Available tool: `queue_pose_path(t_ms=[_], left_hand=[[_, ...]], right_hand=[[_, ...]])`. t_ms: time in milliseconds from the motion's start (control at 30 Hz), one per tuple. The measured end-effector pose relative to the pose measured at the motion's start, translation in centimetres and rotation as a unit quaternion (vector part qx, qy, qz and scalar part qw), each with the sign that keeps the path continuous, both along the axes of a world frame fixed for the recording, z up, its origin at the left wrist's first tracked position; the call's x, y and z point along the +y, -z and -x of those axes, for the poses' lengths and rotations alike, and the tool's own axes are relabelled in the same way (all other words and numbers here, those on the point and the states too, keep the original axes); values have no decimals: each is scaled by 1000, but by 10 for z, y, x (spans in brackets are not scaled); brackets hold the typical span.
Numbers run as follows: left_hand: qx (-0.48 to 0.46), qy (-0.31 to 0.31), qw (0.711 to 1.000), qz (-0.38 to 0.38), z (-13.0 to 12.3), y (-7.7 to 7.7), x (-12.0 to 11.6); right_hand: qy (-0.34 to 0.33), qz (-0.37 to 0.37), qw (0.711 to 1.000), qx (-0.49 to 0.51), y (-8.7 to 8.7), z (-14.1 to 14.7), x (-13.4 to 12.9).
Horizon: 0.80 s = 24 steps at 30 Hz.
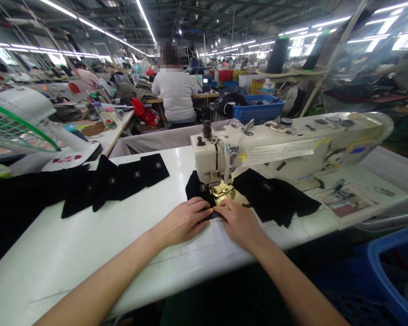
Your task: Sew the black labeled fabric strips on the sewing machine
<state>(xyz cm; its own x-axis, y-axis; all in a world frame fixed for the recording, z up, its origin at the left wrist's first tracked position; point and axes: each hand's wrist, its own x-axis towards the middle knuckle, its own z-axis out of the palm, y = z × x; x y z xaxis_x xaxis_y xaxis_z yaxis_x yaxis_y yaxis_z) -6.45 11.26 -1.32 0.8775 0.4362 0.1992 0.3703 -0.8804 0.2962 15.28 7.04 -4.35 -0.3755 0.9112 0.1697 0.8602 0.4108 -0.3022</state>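
Observation:
A black fabric piece [194,185] with a small label lies under the needle end of a cream sewing machine [211,154]. My left hand [185,220] has its fingers bent together on the near edge of this piece. Close beside it, my right hand [240,222] pinches the same edge, its fingertips almost touching the left ones, just in front of the brass-coloured plate [223,190]. A thin metal tip shows under the right fingers; its kind is unclear. More black labelled pieces [272,194] lie in an overlapping pile right of the needle.
Several black labelled pieces [136,175] overlap in a row on the left of the pale table [122,244]. A fan [23,122] stands at far left. A parts tray [347,201] sits at right, above a blue basket [377,267]. Ahead, a person [174,93] sits facing away.

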Motion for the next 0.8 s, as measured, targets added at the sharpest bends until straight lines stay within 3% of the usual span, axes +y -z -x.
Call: queue_pose_path(t_ms=[300,800], left_hand=[[-22,1,1000,-14,0,0,18],[-26,-8,999,-23,4,0,44]], right_hand=[[4,-14,1000,-2,4,2,11],[20,-6,1000,5,4,-1,-4]])
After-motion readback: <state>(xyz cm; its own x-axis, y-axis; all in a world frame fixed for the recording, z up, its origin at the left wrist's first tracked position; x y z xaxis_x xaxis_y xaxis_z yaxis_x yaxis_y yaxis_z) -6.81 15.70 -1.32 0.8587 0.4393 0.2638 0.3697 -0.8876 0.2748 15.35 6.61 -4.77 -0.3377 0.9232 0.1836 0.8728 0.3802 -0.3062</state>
